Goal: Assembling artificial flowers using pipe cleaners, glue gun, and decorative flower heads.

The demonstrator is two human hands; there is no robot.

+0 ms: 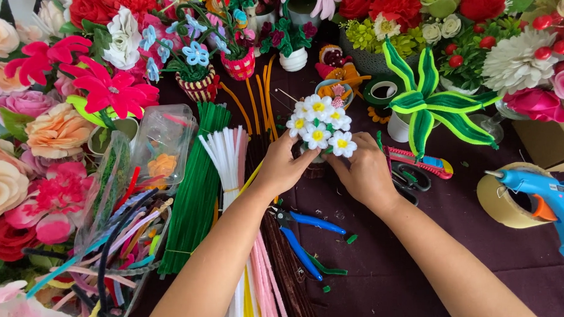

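Plainly, both the left hand (pixel 283 168) and right hand (pixel 362 172) were curled, gripping the posy (pixel 319 125) from below. A tight squeeze could have bent its stems; a slip might have knocked the pliers (pixel 306 229).

The white flower cluster (pixel 319 127) hides its base and both hands' fingers (pixel 307 156).

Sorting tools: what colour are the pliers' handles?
Blue, on the pliers below the left hand; head view.

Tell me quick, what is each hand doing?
Left hand: closed on the white flower bunch.
Right hand: closed on the same bunch.
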